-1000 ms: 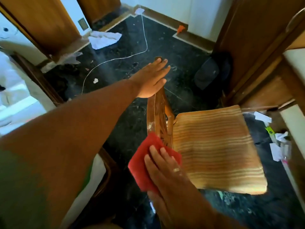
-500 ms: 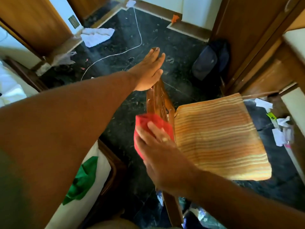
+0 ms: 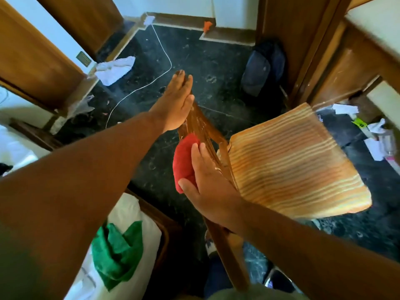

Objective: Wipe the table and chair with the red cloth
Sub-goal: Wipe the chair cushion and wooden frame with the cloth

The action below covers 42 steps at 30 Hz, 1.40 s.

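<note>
A wooden chair with a striped orange seat cushion stands on the dark floor, its backrest seen edge-on from above. My left hand lies flat against the top of the backrest, fingers straight. The red cloth is bunched against the left side of the backrest lower down, and my right hand presses it there with fingers spread over it. The wooden table is at the right edge.
A dark backpack leans by the table leg. A white cable and a white rag lie on the floor. Paper scraps litter the right side. A green cloth lies on a white pillow at lower left.
My right hand has slid the red cloth up along the chair's backrest, and the cloth has bunched up. My left hand stays at the top of the backrest.
</note>
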### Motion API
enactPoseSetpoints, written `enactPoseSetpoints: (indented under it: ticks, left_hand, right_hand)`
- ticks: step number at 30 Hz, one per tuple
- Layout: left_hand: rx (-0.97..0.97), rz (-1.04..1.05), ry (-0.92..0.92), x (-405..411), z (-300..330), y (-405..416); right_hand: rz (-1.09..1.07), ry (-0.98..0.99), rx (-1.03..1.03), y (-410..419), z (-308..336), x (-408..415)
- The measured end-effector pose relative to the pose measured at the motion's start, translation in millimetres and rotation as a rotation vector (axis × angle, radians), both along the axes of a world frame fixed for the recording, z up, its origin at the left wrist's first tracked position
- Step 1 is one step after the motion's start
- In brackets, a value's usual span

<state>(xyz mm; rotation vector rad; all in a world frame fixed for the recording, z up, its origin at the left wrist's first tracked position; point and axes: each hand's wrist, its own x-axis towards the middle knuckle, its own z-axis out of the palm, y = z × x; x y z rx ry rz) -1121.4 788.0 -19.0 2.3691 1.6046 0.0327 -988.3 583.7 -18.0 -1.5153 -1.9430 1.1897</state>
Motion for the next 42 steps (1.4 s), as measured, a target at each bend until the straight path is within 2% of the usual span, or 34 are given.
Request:
enactPoseSetpoints:
  ticks: [4, 7, 9, 11, 14, 17, 19, 23, 26, 28, 30, 33, 37, 39, 42]
  left_hand:
    - [-0.003, -0.012, -0.085, -2.4, -5.2, -0.1]
    - [0.021, -0.034, -0.097, -3.7, -8.7, 3.2]
    - [0.054, -0.050, -0.099, -5.0, -11.6, 5.3]
    - [0.068, -0.067, -0.104, -6.2, -14.5, 7.0]
    - [0.081, -0.085, -0.118, -7.5, -17.1, 7.1]
    - [0.077, -0.106, -0.130, -5.8, -15.4, 8.1]
    - [0.085, -0.120, -0.114, -7.6, -13.4, 10.2]
    - [0.086, -0.156, -0.100, -11.2, -15.2, 11.3]
    - [0.093, -0.145, -0.122, -13.8, -18.5, 10.8]
    - [0.098, -0.135, -0.140, -13.9, -21.7, 11.2]
    - [0.097, -0.122, -0.139, -14.2, -24.0, 11.8]
    - [0.101, -0.115, -0.117, -15.6, -24.2, 13.4]
    - [0.094, -0.106, -0.098, -13.5, -20.4, 10.3]
    - [0.075, -0.101, -0.087, -10.2, -15.9, 6.1]
    - [0.056, -0.122, -0.050, -8.4, -7.6, 2.0]
  right_hand:
    - [0.065, 0.090, -0.099, -44.9, -0.4, 30.4]
    - [0.120, 0.156, -0.266, -91.4, 4.2, 60.0]
    - [0.059, 0.075, -0.340, -105.4, 8.6, 53.1]
    - [-0.037, -0.123, -0.249, -95.1, 9.2, 25.9]
    - [-0.224, -0.271, 0.011, -32.4, 4.0, -20.1]
    - [-0.370, -0.250, 0.029, 41.0, 2.9, -45.5]
    - [-0.351, -0.207, -0.002, 49.3, 1.5, -43.0]
    - [-0.217, 0.035, -0.134, -50.1, 3.5, 6.8]
    - [-0.150, 0.065, -0.253, -131.0, 7.8, 40.7]
    - [-0.115, 0.077, -0.314, -148.0, 7.3, 51.3]
    - [-0.068, 0.101, -0.341, -140.0, 6.6, 51.2]
    - [-0.030, 0.133, -0.268, -100.5, -1.2, 41.0]
    - [-0.108, 0.240, -0.214, -15.2, -18.0, 12.6]
    - [-0.186, 0.273, -0.261, 25.3, -24.8, 7.1]
    - [-0.220, 0.260, -0.315, 33.5, -32.5, 18.1]
